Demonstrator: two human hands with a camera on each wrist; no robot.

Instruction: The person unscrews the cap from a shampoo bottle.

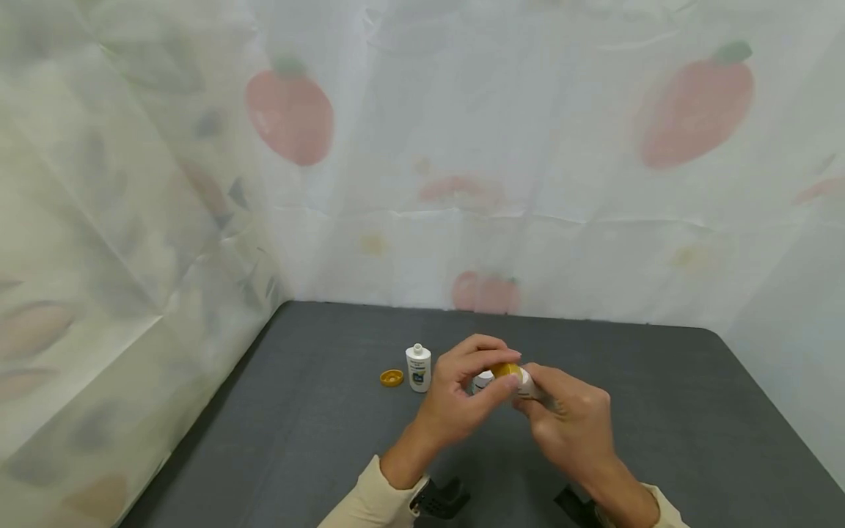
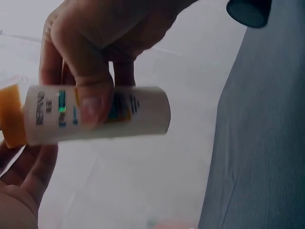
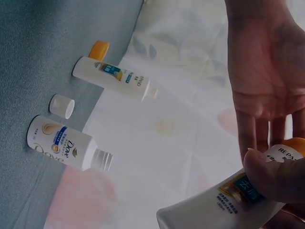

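Note:
Both hands meet over the table at a white shampoo bottle [image 2: 147, 112] with a yellow flip cap [image 1: 507, 370]. My right hand [image 1: 574, 414] grips the bottle's body, its thumb lying across the printed label. The bottle is tipped onto its side in the air. At the other end, my left hand [image 1: 455, 392] pinches the yellow cap between thumb and fingers. The cap sits against the bottle's neck end. Past the hands, an uncapped white Dove bottle [image 3: 62, 143] stands with its threaded neck bare, mostly hidden by the left hand in the head view.
Left of the hands stands a second uncapped white bottle [image 1: 419, 369], with a loose yellow cap [image 1: 392, 378] beside it. A loose white cap [image 3: 62, 106] lies near the Dove bottle. The dark table [image 1: 297, 425] is bordered by fruit-printed curtains [image 1: 541, 147].

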